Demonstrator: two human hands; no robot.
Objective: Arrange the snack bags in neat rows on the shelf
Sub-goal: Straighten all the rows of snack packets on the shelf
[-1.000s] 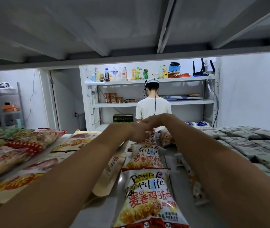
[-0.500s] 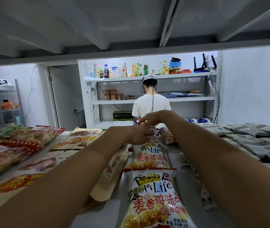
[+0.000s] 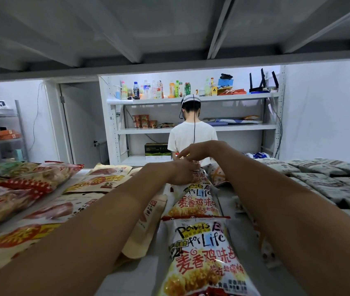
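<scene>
Head view: you have both arms stretched deep into the shelf [image 3: 223, 197], hands together at its far edge. Your left hand [image 3: 178, 171] is closed around the near side of the far bag [image 3: 198, 175]; your right hand [image 3: 197, 149] sits just above it, fingers pinching the bag's top end. Whether the bag is lifted or resting on the shelf cannot be told. Two matching bags lie in line toward you: the middle bag [image 3: 195, 201], then the near bag [image 3: 206, 259] at the front edge. All three run with long axes front to back, forming one column between your forearms. The held bag lies straight ahead at full reach, the left hand lower and slightly nearer to you. Judgement: the next move is squaring this bag with the column. Beige pouches [image 3: 105, 178] lie left, grey packets [image 3: 327, 182] right.
</scene>
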